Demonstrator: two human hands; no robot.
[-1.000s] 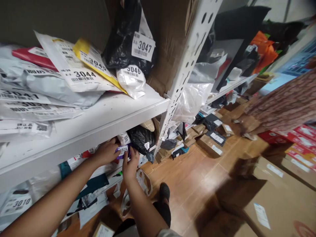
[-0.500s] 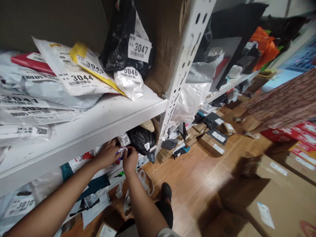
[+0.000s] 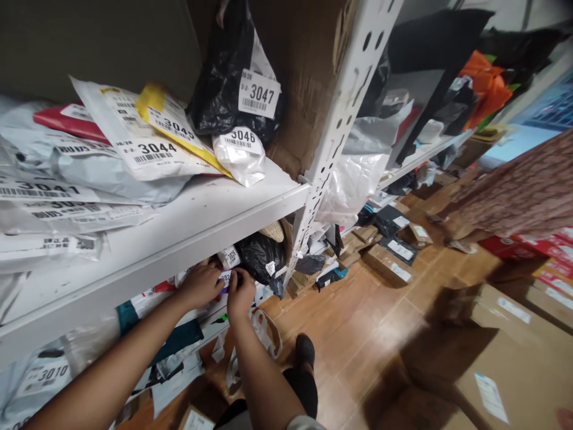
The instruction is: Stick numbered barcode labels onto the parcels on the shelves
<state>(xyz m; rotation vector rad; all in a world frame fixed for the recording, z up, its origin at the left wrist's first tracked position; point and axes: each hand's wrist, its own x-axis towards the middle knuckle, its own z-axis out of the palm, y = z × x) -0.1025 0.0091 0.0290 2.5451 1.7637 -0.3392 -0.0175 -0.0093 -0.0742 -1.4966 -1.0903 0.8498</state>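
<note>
Both my hands reach under the white shelf board [image 3: 188, 230] to a small purple parcel [image 3: 225, 279] with a white number label. My left hand [image 3: 202, 285] grips the parcel from the left, fingers curled round it. My right hand [image 3: 240, 292] pinches its label edge from the right. A white packet numbered 3025 [image 3: 230, 257] and a black bag [image 3: 262, 257] lie just behind the purple parcel on the lower shelf.
Numbered mailers 3044 [image 3: 147, 152], 3046 [image 3: 242, 152] and 3047 [image 3: 259, 95] lie on the upper shelf. A white perforated upright [image 3: 340, 125] stands to the right. Cardboard boxes [image 3: 492, 358] and parcels [image 3: 389, 263] cover the wooden floor. A patterned garment [image 3: 523, 191] is at right.
My hands have stayed on the purple parcel; the right hand closed over its label, hiding most of the number. The view shifted slightly.
</note>
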